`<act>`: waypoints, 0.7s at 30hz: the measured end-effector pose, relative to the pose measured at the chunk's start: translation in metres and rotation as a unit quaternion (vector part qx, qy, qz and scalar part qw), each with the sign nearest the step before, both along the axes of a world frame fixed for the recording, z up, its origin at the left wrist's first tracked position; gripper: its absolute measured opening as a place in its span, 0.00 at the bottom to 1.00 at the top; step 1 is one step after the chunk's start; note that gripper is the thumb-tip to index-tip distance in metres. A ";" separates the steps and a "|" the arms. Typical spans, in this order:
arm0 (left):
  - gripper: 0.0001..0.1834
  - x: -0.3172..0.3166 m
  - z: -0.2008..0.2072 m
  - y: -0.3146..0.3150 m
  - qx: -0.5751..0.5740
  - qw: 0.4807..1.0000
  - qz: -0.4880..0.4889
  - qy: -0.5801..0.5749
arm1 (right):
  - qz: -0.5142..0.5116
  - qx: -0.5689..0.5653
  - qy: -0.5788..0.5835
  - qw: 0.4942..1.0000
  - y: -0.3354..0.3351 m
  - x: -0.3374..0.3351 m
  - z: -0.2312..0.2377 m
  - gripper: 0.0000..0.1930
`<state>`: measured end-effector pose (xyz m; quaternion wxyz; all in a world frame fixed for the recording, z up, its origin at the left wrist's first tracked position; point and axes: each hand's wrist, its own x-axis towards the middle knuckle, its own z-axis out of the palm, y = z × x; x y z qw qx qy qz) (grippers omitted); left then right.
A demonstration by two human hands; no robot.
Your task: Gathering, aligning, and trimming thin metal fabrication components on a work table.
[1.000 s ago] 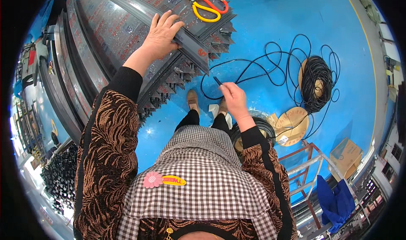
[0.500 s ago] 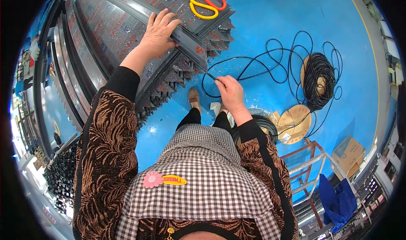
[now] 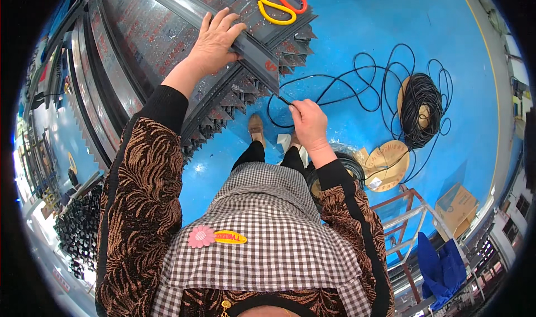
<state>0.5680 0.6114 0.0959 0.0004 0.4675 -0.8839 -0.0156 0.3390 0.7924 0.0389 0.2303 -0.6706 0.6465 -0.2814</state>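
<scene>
A long dark grey frame profile (image 3: 259, 62) lies slantwise across a stack of similar profiles with mitre-cut, saw-toothed ends (image 3: 234, 96). My left hand (image 3: 215, 46) is over this profile near its end, fingers across the top and thumb along the near side. My right hand (image 3: 310, 124) pinches a thin black rubber strip (image 3: 283, 99) between thumb and forefinger, just off the profile's pointed end. The strip runs up to that end; whether it sits in a groove cannot be made out. Scissors (image 3: 277, 7) with one red and one yellow handle lie on the stack beyond my left hand.
Loose black strip loops over the blue floor to a coil on a reel (image 3: 422, 113) at right. A cardboard disc (image 3: 387, 166) and another coil (image 3: 346, 166) lie nearer. At lower right are a metal rack (image 3: 405, 216), blue cloth (image 3: 441, 269) and cardboard box (image 3: 456, 210).
The view has shifted slightly, so the stack and scissors appear a little further right. Both hands keep their holds, my right hand still pinching the strip by the profile's end.
</scene>
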 end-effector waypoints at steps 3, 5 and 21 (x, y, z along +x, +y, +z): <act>0.39 -0.001 0.001 0.000 -0.003 1.000 -0.002 0.004 | 0.000 -0.013 0.021 1.000 -0.001 0.001 -0.001 0.03; 0.39 -0.002 0.001 0.000 -0.003 1.000 -0.002 0.004 | 0.001 -0.016 0.028 0.999 -0.001 0.001 0.000 0.03; 0.35 -0.002 0.003 0.000 -0.011 0.999 0.002 -0.035 | 0.022 -0.041 0.041 0.998 -0.007 0.000 0.006 0.02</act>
